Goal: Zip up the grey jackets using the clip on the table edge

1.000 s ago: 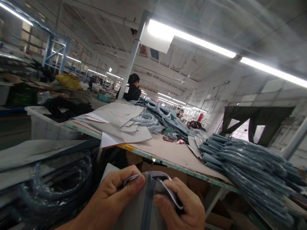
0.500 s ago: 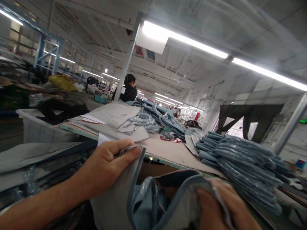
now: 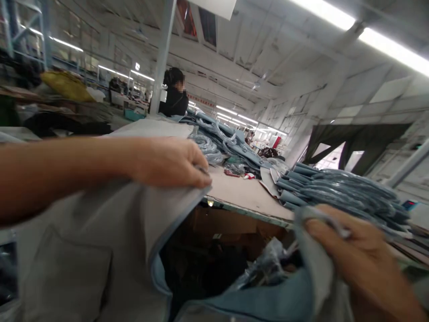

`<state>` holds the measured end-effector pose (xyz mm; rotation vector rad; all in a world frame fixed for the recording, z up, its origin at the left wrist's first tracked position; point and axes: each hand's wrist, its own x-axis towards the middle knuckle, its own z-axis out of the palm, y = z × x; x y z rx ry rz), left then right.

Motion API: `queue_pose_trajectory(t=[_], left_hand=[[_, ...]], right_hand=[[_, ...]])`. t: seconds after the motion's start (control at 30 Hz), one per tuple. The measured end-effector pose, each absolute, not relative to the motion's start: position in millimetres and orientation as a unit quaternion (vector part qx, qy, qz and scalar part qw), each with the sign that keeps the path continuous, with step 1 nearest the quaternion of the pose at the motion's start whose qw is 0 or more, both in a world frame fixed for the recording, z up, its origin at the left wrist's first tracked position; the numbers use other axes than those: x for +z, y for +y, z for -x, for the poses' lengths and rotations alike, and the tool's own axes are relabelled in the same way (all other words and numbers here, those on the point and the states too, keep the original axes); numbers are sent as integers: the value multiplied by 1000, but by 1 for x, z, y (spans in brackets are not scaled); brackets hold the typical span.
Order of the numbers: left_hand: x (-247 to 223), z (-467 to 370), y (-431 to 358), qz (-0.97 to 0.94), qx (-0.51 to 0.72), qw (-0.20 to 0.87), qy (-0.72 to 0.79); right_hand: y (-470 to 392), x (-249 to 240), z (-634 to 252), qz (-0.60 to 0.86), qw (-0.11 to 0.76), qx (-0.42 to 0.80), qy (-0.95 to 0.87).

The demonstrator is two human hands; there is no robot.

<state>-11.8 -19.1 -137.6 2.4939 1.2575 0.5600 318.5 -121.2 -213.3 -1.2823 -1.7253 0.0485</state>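
Between my two hands hangs a grey fabric piece point(image 3: 130, 237) with blue-grey edging and a blue-grey underside. A pocket-like patch shows on its left part. My left hand point(image 3: 177, 163) pinches one edge of it, close to the table's front edge. At the right, my right hand point(image 3: 351, 250) grips another edge, with the cloth folded over between thumb and fingers. The cloth sags in a curve from hand to hand, and its lower part runs out of view. Some blur lies over both hands.
A worktable point(image 3: 241, 190) stands ahead, with a stack of plastic-wrapped blue-grey pieces point(image 3: 338, 188) at right and a blue-grey pile point(image 3: 221, 134) behind. A small red-and-white bottle point(image 3: 249, 176) lies on it. A metal post point(image 3: 162, 58) rises at left; a person point(image 3: 174, 96) is beyond it.
My hands have moved apart and raised the fabric, which is now spread wider. The left forearm has swung up nearly level. The camera view has shifted, so the lamp sits higher.
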Motion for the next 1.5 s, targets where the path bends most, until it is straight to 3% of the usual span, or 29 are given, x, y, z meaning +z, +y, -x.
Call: queue_pose_trajectory(t=[0.07, 0.2, 0.53, 0.73, 1.5], left_hand=[[-186, -17, 3, -869, 157, 208, 421], [-258, -44, 49, -856, 168, 287, 395], [-331, -48, 134, -761, 228, 442, 416], [-342, -56, 143, -733, 234, 487, 414], [-357, -57, 150, -752, 199, 448, 440]], right_hand=[[-84, -230, -291, 515, 412, 84, -747], [-23, -264, -262, 514, 371, 174, -754], [74, -332, -293, 530, 364, 381, -664], [97, -351, -303, 509, 367, 463, -626], [119, -366, -292, 508, 349, 551, -563]])
